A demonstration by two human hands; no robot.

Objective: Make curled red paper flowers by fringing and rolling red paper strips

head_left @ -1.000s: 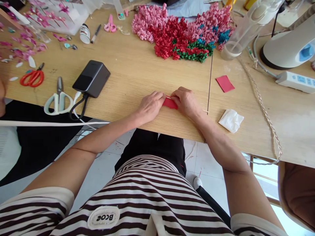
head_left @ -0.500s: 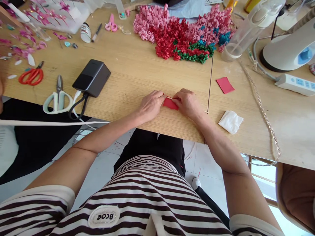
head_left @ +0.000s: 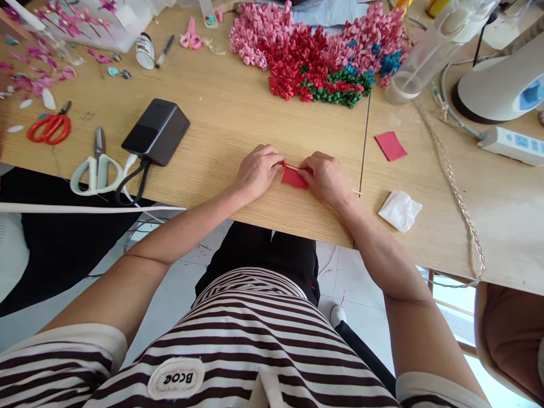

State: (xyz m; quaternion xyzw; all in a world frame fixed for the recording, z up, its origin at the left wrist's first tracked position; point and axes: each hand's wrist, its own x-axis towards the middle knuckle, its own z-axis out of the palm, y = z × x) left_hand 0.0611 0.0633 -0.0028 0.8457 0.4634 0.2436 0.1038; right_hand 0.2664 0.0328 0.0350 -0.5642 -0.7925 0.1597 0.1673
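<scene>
Between my hands lies a small red square (head_left: 294,178), paper or cloth, flat on the table. A thin pale stick (head_left: 291,167) runs along its far edge, where the red material appears turned around it. My left hand (head_left: 257,172) is closed in a pinch at the left end of that edge. My right hand (head_left: 326,177) pinches the right end, thumb over the red piece's corner. The fingertips hide both stick ends. A second red square (head_left: 391,146) rests to the right, beyond a crumpled white tissue (head_left: 400,211).
A dark box with cables (head_left: 156,131) stands left, near white-handled scissors (head_left: 97,170) and red scissors (head_left: 50,128). Heaped pink, red and green trimmings (head_left: 297,62) lie at the back. A twisted cord (head_left: 454,187), clear bottle (head_left: 425,62) and power strip (head_left: 512,146) are right.
My left hand has shifted slightly away from the red square, its fingers lifted a little, and more of the square's left edge shows. My right hand stays nearly still. The view moved slightly.
</scene>
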